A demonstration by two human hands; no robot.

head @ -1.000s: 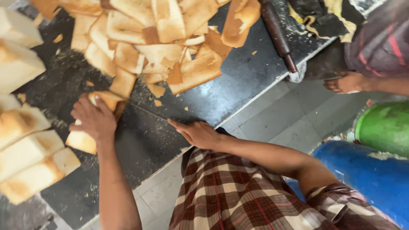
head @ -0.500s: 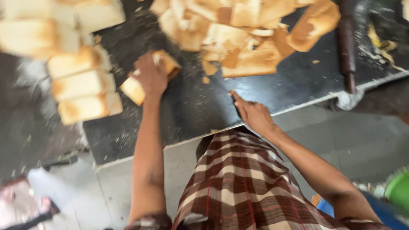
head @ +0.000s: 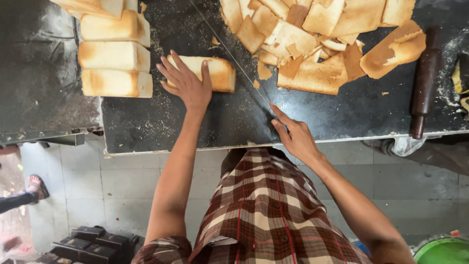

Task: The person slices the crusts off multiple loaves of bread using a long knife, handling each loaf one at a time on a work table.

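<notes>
The left hand (head: pixel 188 83) lies open, fingers spread, on a loaf (head: pixel 215 72); the right hand (head: pixel 293 134) rests open on the counter (head: pixel 224 122), to the loaf's near right.

Brown, cream & red plaid shirt w/ dark buttons; short sleeves; arms bare.

Left hand (head: pixel 188 85) reaches forward with fingers spread, palm down; right hand (head: pixel 293 134) lies flat, fingers extended.

Matt crumb-dusted black table (head: pixel 205 122), wooden rolling pin (head: pixel 424 78)
</notes>
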